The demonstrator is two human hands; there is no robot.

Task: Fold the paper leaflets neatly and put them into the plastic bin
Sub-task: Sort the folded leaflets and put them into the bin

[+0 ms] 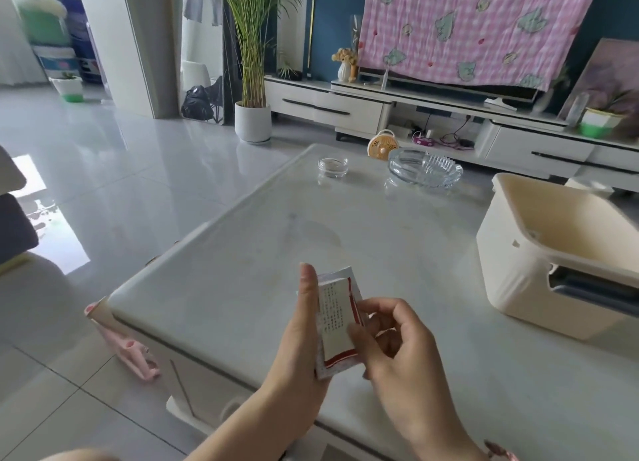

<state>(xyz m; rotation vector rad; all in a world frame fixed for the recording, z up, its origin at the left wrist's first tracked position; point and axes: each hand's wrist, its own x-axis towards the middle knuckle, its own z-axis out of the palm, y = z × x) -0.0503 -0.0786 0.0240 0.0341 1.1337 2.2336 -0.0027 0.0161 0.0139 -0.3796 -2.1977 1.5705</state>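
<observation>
In the head view, both hands were raised above the near edge of the pale, glossy worktop (276, 232), with a folded paper leaflet (337, 317) held between them. The leaflet was folded to a small upright rectangle, white with a red border and columns of fine print too small to read. The left hand (304, 329) grasped it from the left side and behind, one digit stretched straight up along the leaflet's left edge. The right hand (401, 350) had its fingers curled and pinched the leaflet's right edge, thumb laid on the printed face. The leaflet was off the worktop, carried by the hands alone.

The cream plastic bin (501, 263) stood on the right side of the worktop, open at the top, with a handle cut-out in its near wall, well apart from the hands and the leaflet. How much lay inside could not be told from this angle.

At the far end of the worktop sat a large glass ashtray (425, 168) and, to its left, a small round glass dish (333, 167), apart from each other. Beyond them a small orange fan (383, 145) stood on the floor in front of a white TV cabinet (332, 109). A pink checked cloth (466, 28) hung over the screen above it, and a potted palm (252, 121) stood at the cabinet's left end.
</observation>
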